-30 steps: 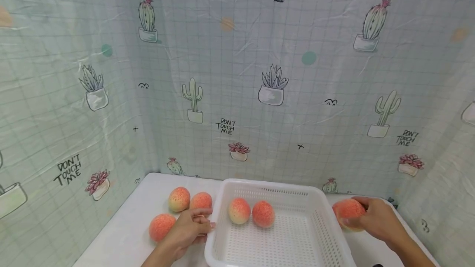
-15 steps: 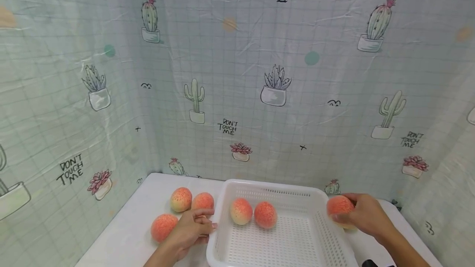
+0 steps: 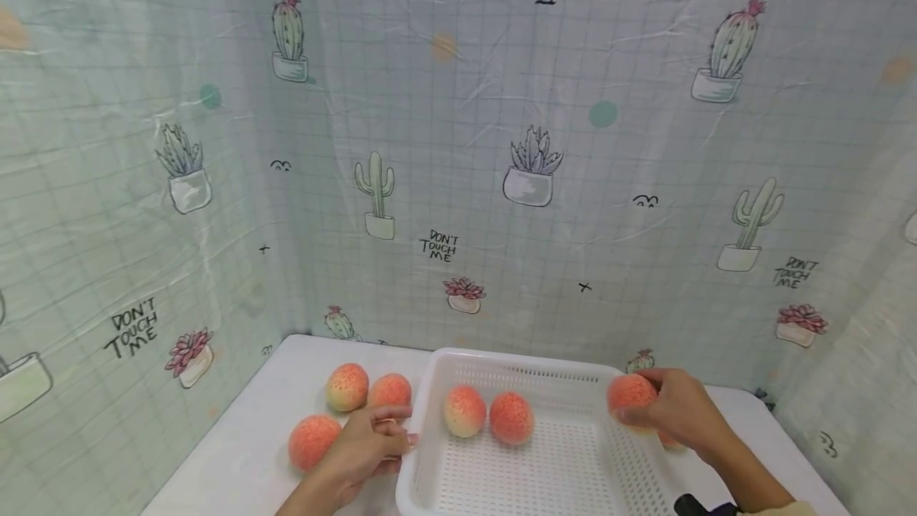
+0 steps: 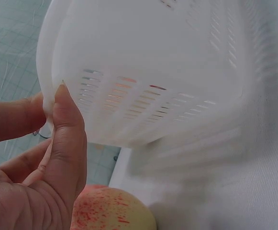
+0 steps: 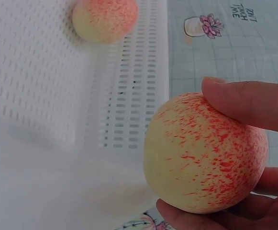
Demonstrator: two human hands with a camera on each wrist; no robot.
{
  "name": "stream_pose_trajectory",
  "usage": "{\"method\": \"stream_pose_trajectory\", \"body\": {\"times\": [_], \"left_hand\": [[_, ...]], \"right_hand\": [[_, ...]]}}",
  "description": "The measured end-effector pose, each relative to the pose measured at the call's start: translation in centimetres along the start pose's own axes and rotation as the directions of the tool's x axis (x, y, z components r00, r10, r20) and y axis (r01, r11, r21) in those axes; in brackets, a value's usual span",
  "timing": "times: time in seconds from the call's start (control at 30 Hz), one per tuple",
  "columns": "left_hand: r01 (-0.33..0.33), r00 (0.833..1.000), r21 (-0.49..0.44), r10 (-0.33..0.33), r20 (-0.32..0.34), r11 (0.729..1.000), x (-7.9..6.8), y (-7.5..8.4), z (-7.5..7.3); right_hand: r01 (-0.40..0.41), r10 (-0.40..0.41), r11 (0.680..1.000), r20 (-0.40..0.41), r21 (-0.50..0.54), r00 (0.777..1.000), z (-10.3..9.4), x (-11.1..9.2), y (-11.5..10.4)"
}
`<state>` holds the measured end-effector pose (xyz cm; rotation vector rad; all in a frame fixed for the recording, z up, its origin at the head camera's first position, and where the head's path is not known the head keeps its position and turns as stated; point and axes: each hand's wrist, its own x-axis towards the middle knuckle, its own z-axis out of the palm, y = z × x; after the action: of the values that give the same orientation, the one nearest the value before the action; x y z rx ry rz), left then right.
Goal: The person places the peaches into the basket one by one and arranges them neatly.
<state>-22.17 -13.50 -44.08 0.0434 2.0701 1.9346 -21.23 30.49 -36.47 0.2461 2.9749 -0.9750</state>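
A peach, red-speckled over pale yellow, is held in my right hand at the basket's right rim. In the right wrist view the thumb lies on one side of this peach and fingers on the other. My left hand pinches the left rim of the white perforated basket; the left wrist view shows thumb and finger on that rim. Two peaches, one yellower and one redder, lie side by side inside the basket, towards the back left.
Left of the basket on the white table are three peaches: one at the back, one beside the rim, one nearer. Another peach shows partly below my right hand. A cactus-print curtain hangs behind.
My right hand has carried its peach leftward from beside the basket to the right rim, uncovering part of another peach. The left hand has stayed at the left rim.
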Motion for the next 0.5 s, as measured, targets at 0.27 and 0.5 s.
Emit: {"method": "stream_pose_trajectory", "body": {"times": [0.27, 0.5], "left_hand": [[-0.002, 1.0, -0.006, 0.002, 0.004, 1.0, 0.0, 0.0, 0.0], [0.006, 1.0, 0.0, -0.006, -0.005, 1.0, 0.0, 0.0, 0.0]], "right_hand": [[0.047, -0.047, 0.999, -0.009, 0.003, 0.999, 0.6, 0.3, -0.9], [0.037, -0.037, 0.999, 0.005, 0.034, 0.999, 1.4, 0.5, -1.7]]}}
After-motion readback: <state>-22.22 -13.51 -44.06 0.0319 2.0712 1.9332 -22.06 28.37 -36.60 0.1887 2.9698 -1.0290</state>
